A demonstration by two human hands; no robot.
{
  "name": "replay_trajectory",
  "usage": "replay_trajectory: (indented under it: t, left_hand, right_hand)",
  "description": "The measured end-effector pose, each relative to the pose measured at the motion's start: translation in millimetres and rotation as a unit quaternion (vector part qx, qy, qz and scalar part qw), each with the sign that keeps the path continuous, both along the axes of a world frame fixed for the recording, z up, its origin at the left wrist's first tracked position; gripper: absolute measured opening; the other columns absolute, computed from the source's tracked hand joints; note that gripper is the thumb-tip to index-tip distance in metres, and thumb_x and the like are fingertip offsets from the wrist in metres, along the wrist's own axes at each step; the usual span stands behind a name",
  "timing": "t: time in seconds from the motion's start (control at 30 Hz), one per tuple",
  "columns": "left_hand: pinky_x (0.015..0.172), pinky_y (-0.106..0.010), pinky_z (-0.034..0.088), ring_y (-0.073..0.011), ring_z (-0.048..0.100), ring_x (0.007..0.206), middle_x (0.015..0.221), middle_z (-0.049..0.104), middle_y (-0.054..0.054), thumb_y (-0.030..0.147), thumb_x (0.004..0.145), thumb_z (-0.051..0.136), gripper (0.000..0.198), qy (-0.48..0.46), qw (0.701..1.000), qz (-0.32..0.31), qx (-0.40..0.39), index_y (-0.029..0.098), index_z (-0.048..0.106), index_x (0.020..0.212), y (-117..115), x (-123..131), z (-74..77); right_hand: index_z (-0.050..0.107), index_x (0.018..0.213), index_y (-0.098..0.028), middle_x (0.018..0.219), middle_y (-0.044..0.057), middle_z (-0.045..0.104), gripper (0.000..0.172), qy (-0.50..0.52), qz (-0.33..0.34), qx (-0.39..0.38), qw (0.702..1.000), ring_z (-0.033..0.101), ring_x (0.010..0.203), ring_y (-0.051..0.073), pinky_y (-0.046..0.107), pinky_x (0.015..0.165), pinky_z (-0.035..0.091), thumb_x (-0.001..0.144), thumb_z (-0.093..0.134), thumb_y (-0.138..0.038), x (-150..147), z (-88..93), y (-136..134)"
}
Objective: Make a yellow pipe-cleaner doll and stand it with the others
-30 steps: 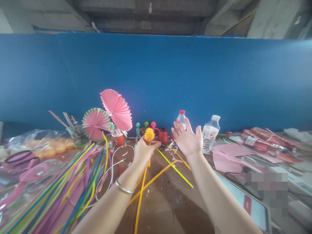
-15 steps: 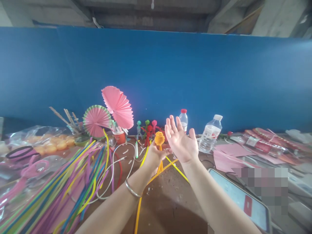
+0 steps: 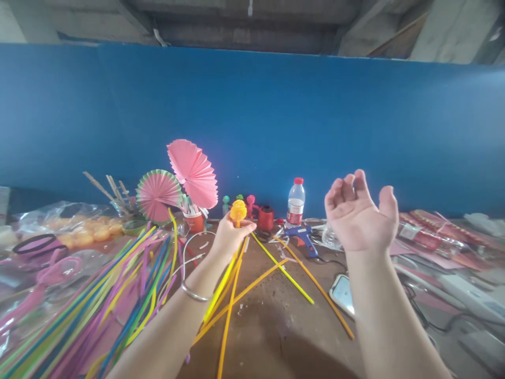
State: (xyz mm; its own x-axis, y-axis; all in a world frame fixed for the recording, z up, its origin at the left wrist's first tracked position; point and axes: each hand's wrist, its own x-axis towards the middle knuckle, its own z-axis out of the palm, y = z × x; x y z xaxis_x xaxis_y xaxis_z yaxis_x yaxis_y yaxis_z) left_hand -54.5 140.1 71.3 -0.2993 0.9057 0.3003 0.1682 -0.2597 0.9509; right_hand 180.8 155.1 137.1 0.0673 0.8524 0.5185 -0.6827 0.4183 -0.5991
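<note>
My left hand (image 3: 229, 234), with a silver bangle at the wrist, pinches an orange pipe-cleaner piece (image 3: 239, 210) just below its coiled round top. Orange strands hang beneath the fingers. My right hand (image 3: 362, 216) is raised at the right, palm towards me, fingers apart and slightly bent, holding nothing. Between the hands, a yellow pipe cleaner (image 3: 284, 271) and an orange pipe cleaner (image 3: 325, 300) lie on the brown table (image 3: 272, 326). A blue glue gun (image 3: 302, 236) rests behind them. My right forearm covers part of a phone (image 3: 342, 295).
Many coloured pipe cleaners (image 3: 118, 284) spread over the left side. Pink paper fans (image 3: 193, 173) stand in a red cup (image 3: 194, 223). Small pipe-cleaner figures (image 3: 251, 202), a red spool (image 3: 265, 217) and a bottle (image 3: 296, 202) line the blue wall (image 3: 252, 121). Cables and pink paper lie right.
My left hand has moved left with the orange pipe-cleaner piece. My right hand has swung right, away from it, uncovering the glue gun and now hiding most of the second bottle.
</note>
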Motion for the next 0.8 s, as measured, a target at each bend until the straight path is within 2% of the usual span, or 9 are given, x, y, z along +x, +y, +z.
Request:
replay_trajectory:
  t: [0.07, 0.17, 0.27, 0.4, 0.47, 0.53, 0.63, 0.67, 0.8]
  left_hand:
    - [0.059, -0.025, 0.039, -0.0162, 0.057, 0.063, 0.069, 0.062, -0.003, 0.026, 0.059, 0.067, 0.027, 0.181, 0.982, 0.055, 0.028, 0.018, 0.054, 0.081, -3, -17, 8.8]
    - [0.061, -0.028, 0.038, -0.0233, 0.059, 0.071, 0.075, 0.063, -0.006, 0.03, 0.065, 0.061, 0.03, 0.402, 0.902, 0.159, 0.0, 0.021, 0.053, 0.093, -12, -37, 23.3]
    - [0.059, -0.028, 0.037, -0.0258, 0.059, 0.071, 0.076, 0.063, -0.007, 0.036, 0.068, 0.058, 0.032, 0.491, 0.846, 0.201, -0.051, 0.022, 0.053, 0.096, -20, -45, 33.5]
    - [0.059, -0.027, 0.035, -0.0239, 0.058, 0.068, 0.071, 0.064, -0.005, 0.026, 0.061, 0.064, 0.039, 0.462, 0.872, 0.157, -0.036, 0.021, 0.054, 0.099, -23, -45, 37.7]
    - [0.056, -0.026, 0.035, -0.0205, 0.056, 0.057, 0.058, 0.061, -0.002, 0.024, 0.06, 0.066, 0.028, 0.374, 0.921, 0.103, -0.024, 0.02, 0.06, 0.088, -22, -42, 38.9]
    - [0.053, -0.026, 0.034, -0.0171, 0.051, 0.046, 0.045, 0.056, 0.001, 0.028, 0.061, 0.066, 0.014, 0.28, 0.958, 0.064, -0.012, 0.019, 0.062, 0.072, -23, -40, 40.9]
    - [0.053, -0.025, 0.035, -0.0154, 0.051, 0.048, 0.05, 0.059, 0.001, 0.027, 0.058, 0.068, 0.015, 0.249, 0.966, 0.063, 0.04, 0.018, 0.062, 0.068, -24, -37, 44.3]
    - [0.052, -0.024, 0.035, -0.0149, 0.051, 0.049, 0.053, 0.06, 0.0, 0.027, 0.06, 0.067, 0.014, 0.257, 0.963, 0.061, 0.045, 0.018, 0.062, 0.068, -24, -36, 45.0]
    - [0.04, -0.024, 0.031, -0.0115, 0.044, 0.034, 0.043, 0.053, -0.002, 0.042, 0.074, 0.05, 0.034, 0.226, 0.973, 0.004, -0.043, 0.016, 0.055, 0.052, -24, -31, 44.8]
  right_hand:
    - [0.059, 0.093, -0.03, 0.092, 0.0, 0.06, 0.034, -0.034, 0.021, -0.006, 0.999, 0.055, 0.095, 0.017, 0.035, 0.076, 0.045, 0.083, 0.031, -0.045, 6, -1.8, 4]
    - [0.059, 0.088, -0.026, 0.079, -0.001, 0.059, 0.03, -0.089, 0.054, -0.036, 0.994, 0.057, 0.075, 0.013, 0.03, 0.066, 0.046, 0.083, 0.033, -0.039, 1, -4.9, 7]
    - [0.058, 0.085, -0.021, 0.073, 0.0, 0.058, 0.027, -0.141, 0.062, -0.063, 0.986, 0.056, 0.064, 0.012, 0.028, 0.058, 0.046, 0.081, 0.037, -0.037, -14, -7.4, 6]
    - [0.058, 0.087, -0.02, 0.073, 0.001, 0.06, 0.024, -0.257, 0.048, -0.023, 0.965, 0.057, 0.063, 0.013, 0.027, 0.058, 0.046, 0.077, 0.046, -0.037, -29, -11.3, 3]
    - [0.061, 0.082, -0.02, 0.071, 0.0, 0.062, 0.018, -0.423, 0.051, 0.036, 0.904, 0.057, 0.063, 0.013, 0.026, 0.059, 0.045, 0.073, 0.053, -0.033, -34, -15.9, 1]
    - [0.064, 0.074, -0.02, 0.069, -0.001, 0.064, 0.01, -0.601, 0.089, 0.109, 0.787, 0.057, 0.063, 0.013, 0.025, 0.059, 0.043, 0.068, 0.057, -0.023, -43, -25.6, 0]
    - [0.066, 0.075, -0.021, 0.074, -0.001, 0.067, 0.019, -0.744, 0.156, 0.177, 0.625, 0.059, 0.067, 0.014, 0.022, 0.059, 0.042, 0.062, 0.056, -0.011, -68, -53.5, 0]
    - [0.067, 0.079, -0.021, 0.076, -0.002, 0.067, 0.023, -0.771, 0.167, 0.177, 0.588, 0.06, 0.067, 0.014, 0.022, 0.059, 0.042, 0.061, 0.056, -0.01, -79, -65.6, -1]
    - [0.065, 0.087, -0.022, 0.086, -0.001, 0.067, 0.029, -0.806, 0.156, 0.24, 0.517, 0.06, 0.077, 0.017, 0.023, 0.064, 0.042, 0.058, 0.066, -0.021, -120, -112.8, -5]
